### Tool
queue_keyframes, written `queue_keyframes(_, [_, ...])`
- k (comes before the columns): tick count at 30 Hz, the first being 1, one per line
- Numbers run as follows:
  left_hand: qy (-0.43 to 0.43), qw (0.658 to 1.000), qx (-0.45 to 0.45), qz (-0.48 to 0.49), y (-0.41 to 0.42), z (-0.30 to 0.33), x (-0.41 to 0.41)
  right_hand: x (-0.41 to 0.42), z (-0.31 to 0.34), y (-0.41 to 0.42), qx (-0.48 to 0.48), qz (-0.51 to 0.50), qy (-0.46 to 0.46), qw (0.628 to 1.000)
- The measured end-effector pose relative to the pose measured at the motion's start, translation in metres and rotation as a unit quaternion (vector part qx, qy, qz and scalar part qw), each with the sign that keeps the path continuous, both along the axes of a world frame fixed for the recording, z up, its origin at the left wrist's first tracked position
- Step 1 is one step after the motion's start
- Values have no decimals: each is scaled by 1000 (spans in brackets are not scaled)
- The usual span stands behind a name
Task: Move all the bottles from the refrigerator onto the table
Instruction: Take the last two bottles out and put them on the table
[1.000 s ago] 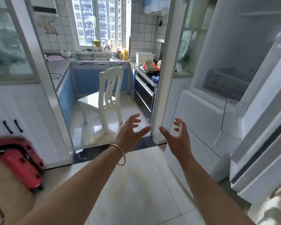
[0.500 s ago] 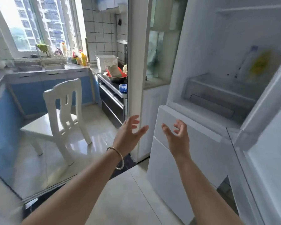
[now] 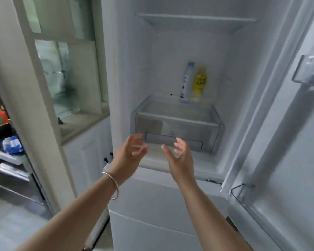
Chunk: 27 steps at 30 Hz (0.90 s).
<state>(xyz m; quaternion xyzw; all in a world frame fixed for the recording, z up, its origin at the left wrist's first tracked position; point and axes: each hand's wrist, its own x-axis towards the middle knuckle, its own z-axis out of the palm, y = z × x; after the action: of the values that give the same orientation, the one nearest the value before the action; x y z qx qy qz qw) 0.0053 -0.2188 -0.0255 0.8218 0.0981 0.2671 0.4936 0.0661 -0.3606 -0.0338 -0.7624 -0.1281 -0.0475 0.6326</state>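
White refrigerator [image 3: 170, 51] holds pale bottle [image 3: 186, 82] touching yellow bottle [image 3: 199, 83].

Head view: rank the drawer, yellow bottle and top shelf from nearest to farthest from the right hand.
From the right hand:
1. Drawer, just beyond the fingertips, low in the fridge.
2. Yellow bottle, standing on the shelf above the drawer, back right.
3. Top shelf, highest, far above.

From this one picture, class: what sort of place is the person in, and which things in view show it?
Most likely a home kitchen: an open refrigerator holds a white bottle and a yellow bottle above a clear drawer, with white cabinets alongside.
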Motion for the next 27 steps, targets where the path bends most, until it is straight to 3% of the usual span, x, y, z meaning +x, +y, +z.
queue_keyframes(7, [-8, 989, -119, -85, 22, 27, 136, 113, 33, 25, 44, -101, -9, 994])
queue_keyframes(14, [-44, 975, -186, -117, 20, 52, 270, 241, 73, 47, 103, -118, -22, 987])
queue_keyframes(22, [-43, 978, -184, -83, 47, 76, 401, 359, 89, 60, 94, -185, -63, 976])
queue_keyframes(27, [-32, 992, -99, -65, 54, 74, 457, 405, 84, 55, 43, -281, -122, 951])
